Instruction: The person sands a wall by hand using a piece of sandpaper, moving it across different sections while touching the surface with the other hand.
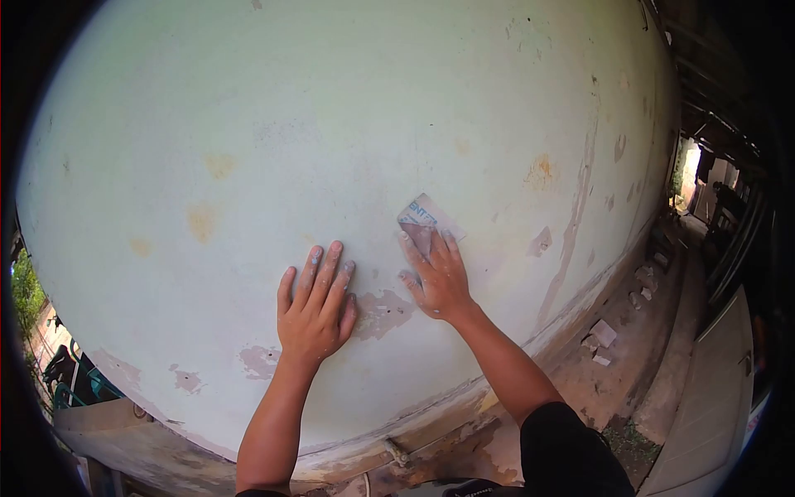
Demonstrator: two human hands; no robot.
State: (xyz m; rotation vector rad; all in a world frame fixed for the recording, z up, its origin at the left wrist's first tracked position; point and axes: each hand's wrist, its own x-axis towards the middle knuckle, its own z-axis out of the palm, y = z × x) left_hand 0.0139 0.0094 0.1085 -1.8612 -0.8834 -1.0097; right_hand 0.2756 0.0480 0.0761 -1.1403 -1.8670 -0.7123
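Note:
A pale green wall [373, 149] with stains and peeled patches fills most of the view. My right hand [440, 277] presses a folded sheet of sandpaper [421, 217] with blue print flat against the wall, its fingertips over the sheet's lower part. To the left, my left hand [316, 306] lies on the wall with its fingers spread and nothing in it. Grey-white dust coats fingertips of both hands. A bare grey patch [385, 314] shows between the two hands.
Broken pieces of rubble [603, 333] lie on the ground along the wall's base at the right. A light-coloured door panel [704, 398] leans at the lower right. Green chair frames [95, 381] stand at the lower left. A pipe [397, 451] juts near the wall's foot.

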